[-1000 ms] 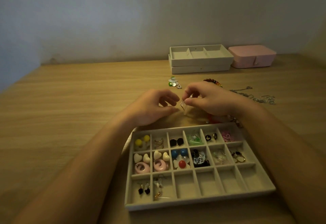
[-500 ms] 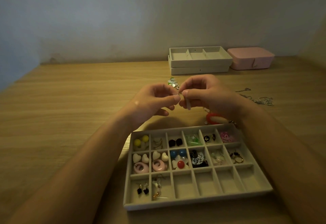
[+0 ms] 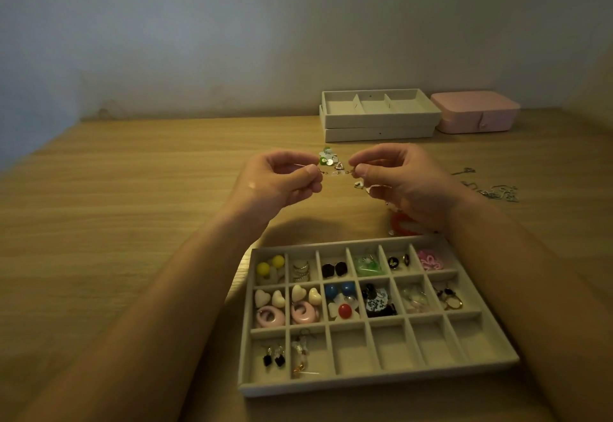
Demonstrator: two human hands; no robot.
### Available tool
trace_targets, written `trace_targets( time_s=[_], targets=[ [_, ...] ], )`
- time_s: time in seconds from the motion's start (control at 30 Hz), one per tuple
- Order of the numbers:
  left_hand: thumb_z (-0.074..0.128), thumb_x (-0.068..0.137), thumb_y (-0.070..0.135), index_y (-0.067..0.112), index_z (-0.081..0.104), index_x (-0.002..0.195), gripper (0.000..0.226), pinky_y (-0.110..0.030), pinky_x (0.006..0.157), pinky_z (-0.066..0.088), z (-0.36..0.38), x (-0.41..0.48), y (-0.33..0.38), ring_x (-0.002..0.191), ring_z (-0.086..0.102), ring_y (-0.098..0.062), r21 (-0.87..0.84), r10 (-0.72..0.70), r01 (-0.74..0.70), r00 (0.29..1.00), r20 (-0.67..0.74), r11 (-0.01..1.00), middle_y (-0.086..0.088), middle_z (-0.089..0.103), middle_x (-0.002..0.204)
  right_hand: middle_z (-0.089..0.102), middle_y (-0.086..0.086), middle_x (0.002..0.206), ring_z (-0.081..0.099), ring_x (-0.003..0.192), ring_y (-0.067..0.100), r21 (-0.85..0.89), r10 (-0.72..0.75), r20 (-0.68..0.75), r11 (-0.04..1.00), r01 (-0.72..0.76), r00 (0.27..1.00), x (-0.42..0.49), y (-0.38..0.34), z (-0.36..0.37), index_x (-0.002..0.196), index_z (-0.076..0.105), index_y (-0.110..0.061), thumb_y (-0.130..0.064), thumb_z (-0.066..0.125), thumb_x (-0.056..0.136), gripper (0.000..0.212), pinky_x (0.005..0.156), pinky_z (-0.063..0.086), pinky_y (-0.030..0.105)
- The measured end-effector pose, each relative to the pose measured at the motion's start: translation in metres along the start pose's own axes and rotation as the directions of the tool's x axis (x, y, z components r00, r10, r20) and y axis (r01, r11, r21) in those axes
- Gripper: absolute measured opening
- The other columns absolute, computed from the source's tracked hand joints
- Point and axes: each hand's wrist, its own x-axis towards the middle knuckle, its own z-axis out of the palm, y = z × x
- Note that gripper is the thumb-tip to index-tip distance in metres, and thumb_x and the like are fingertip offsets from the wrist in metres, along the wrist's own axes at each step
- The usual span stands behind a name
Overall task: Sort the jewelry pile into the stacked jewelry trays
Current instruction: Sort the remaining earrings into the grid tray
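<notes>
My left hand [image 3: 282,179] and my right hand [image 3: 404,182] are raised above the table, each pinching one end of a small clear earring piece [image 3: 335,172] stretched between them. Below them lies a grey compartment tray [image 3: 381,385] with earrings in its two upper rows and two lower-left cells; the other lower cells are bare. Loose jewelry [image 3: 328,157] lies on the table behind my hands. A red ring-shaped piece [image 3: 403,224] shows under my right hand. Two stacked grey trays [image 3: 378,123] stand at the back.
A pink closed jewelry box [image 3: 476,116] sits right of the stacked trays. Thin silver chains [image 3: 494,189] are scattered at the right. The wooden table [image 3: 132,206] stretches to the left; a wall rises behind it.
My hands rose from the pile, met, then drew apart, with the small piece now held between them. The view shifted slightly.
</notes>
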Motion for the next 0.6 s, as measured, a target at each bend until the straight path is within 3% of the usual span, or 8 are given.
trace_targets(
  time_s=[0.1, 0.23, 0.37, 0.5, 0.6],
  targets=[
    [0.072, 0.087, 0.002, 0.007, 0.072, 0.1, 0.013, -0.024, 0.069, 0.06, 0.003, 0.0, 0.001, 0.073, 0.072, -0.016, 0.092, 0.091, -0.084, 0.993, -0.081, 0.992, -0.012, 0.075, 0.084, 0.075, 0.001, 0.096, 0.066, 0.089, 0.018, -0.174, 0.034, 0.026, 0.984, -0.029, 0.999, -0.002, -0.001, 0.0, 0.103, 0.075, -0.017, -0.011, 0.068, 0.093, 0.013, 0.076, 0.056, 0.03],
    [0.076, 0.085, 0.007, 0.012, 0.07, 0.1, 0.018, -0.025, 0.067, 0.06, 0.008, -0.004, 0.008, 0.075, 0.074, -0.017, 0.117, 0.196, -0.187, 0.978, -0.07, 0.975, -0.008, 0.076, 0.084, 0.073, 0.0, 0.107, 0.068, 0.099, 0.016, -0.366, 0.031, 0.117, 0.93, 0.014, 0.993, -0.005, -0.004, 0.007, 0.107, 0.074, -0.022, -0.016, 0.068, 0.094, 0.015, 0.085, 0.057, 0.033],
    [0.076, 0.084, 0.01, 0.012, 0.069, 0.103, 0.021, -0.027, 0.067, 0.06, 0.01, -0.007, 0.013, 0.08, 0.074, -0.022, 0.17, 0.28, -0.276, 0.96, 0.0, 0.946, -0.007, 0.077, 0.086, 0.072, -0.004, 0.11, 0.068, 0.104, 0.015, -0.282, -0.031, 0.113, 0.958, 0.062, 0.993, -0.005, -0.008, 0.011, 0.112, 0.073, -0.026, -0.024, 0.067, 0.096, 0.018, 0.087, 0.057, 0.031],
    [0.076, 0.084, 0.013, 0.009, 0.068, 0.107, 0.024, -0.026, 0.066, 0.059, 0.012, -0.01, 0.015, 0.077, 0.074, -0.019, 0.2, 0.283, -0.286, 0.958, 0.043, 0.937, -0.005, 0.077, 0.083, 0.076, -0.004, 0.094, 0.073, 0.091, 0.014, -0.216, -0.094, 0.071, 0.97, 0.108, 0.993, -0.005, -0.011, 0.011, 0.106, 0.073, -0.02, -0.03, 0.065, 0.095, 0.017, 0.076, 0.059, 0.026],
    [0.077, 0.083, 0.014, 0.01, 0.067, 0.107, 0.027, -0.027, 0.066, 0.059, 0.011, -0.009, 0.013, 0.075, 0.074, -0.019, 0.182, 0.235, -0.246, 0.969, 0.08, 0.952, -0.005, 0.077, 0.081, 0.076, -0.002, 0.087, 0.073, 0.081, 0.017, -0.21, -0.117, 0.095, 0.968, 0.135, 0.989, -0.006, -0.013, 0.013, 0.105, 0.073, -0.014, -0.035, 0.068, 0.085, 0.029, 0.068, 0.057, 0.024]
  ],
)
